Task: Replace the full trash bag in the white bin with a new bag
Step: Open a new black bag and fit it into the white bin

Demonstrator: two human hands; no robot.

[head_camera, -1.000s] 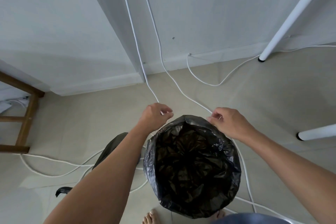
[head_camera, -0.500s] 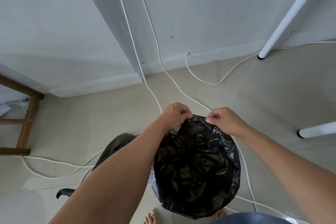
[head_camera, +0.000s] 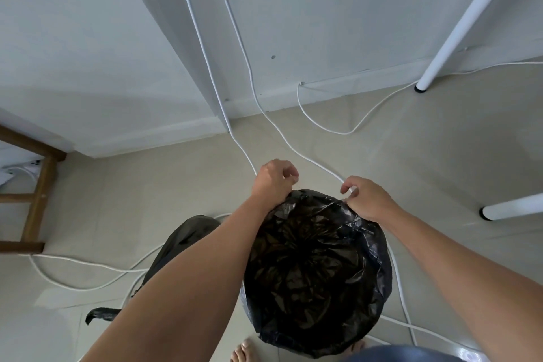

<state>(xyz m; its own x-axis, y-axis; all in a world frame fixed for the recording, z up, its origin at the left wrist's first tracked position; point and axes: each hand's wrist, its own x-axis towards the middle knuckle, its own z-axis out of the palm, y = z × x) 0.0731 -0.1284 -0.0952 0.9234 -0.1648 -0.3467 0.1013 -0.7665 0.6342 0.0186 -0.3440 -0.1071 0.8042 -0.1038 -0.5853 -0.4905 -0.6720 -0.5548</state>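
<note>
A black trash bag (head_camera: 317, 270) lines the bin below me, its mouth open and its edge folded over the rim; the white bin itself is hidden under the plastic. My left hand (head_camera: 274, 181) grips the bag's far edge on the left, fingers curled. My right hand (head_camera: 365, 198) pinches the far edge on the right. A second dark bag (head_camera: 182, 244) lies on the floor left of the bin, partly behind my left forearm.
White cables (head_camera: 244, 153) run down the wall and across the tiled floor around the bin. White table legs (head_camera: 458, 23) stand at the right, a wooden stool (head_camera: 38, 200) at the left. My bare toes (head_camera: 244, 353) show at the bottom edge.
My hands came together at the bag's far edge half a second ago and have spread apart again, stretching the edge along the rim.
</note>
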